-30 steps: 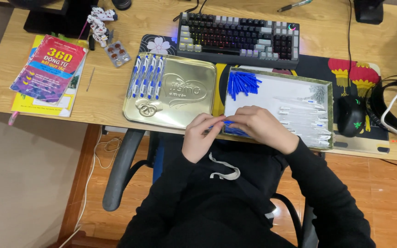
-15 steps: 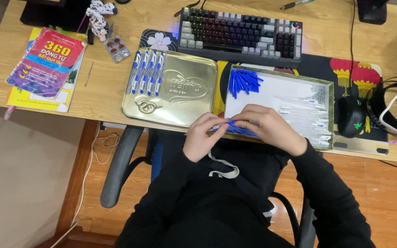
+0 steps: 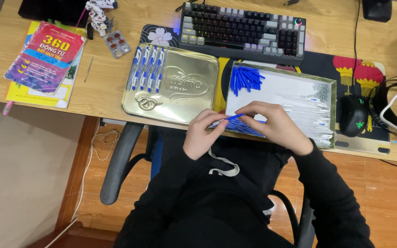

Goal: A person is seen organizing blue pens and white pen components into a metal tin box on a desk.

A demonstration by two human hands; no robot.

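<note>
The left hand and right hand are both pinching a blue pen at the frame's centre, over the open tin box on the desk.

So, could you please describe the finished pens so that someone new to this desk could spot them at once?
Start at the keyboard at the back of the desk, then look just in front of its left end to the gold tin lid. The finished pens lie side by side in a neat row at its top left corner, white and blue, unlike the loose blue caps heaped in the open box.
</note>
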